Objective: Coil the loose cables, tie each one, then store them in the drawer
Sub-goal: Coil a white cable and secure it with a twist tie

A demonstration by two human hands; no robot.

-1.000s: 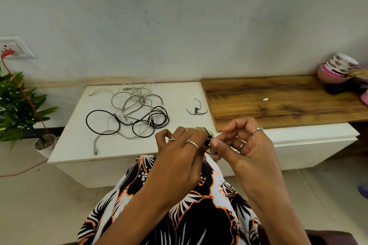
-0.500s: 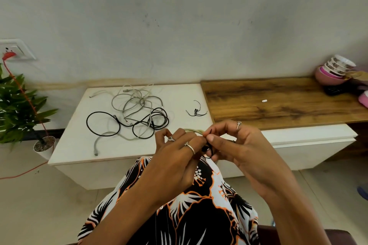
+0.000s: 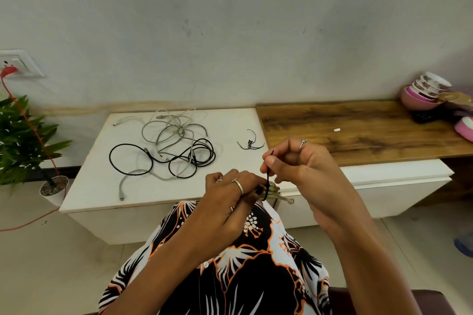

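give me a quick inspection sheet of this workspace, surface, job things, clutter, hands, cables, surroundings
surface: white cabinet top joined on the right by a wooden top.
job's things: pale coiled cable held over the lap, a black tie looped around it; spare black ties lie on the white top.
clutter: stacked bowls at the far right end; small white piece on the wood.
grippers: left hand holds the coil in its grip; right hand pinches the tie end, pulling upward.
cables: grey cables and a black cable lie loose and tangled, not coiled.
surroundings: potted plant at left; red cord plugged into a wall socket; no open drawer seen.
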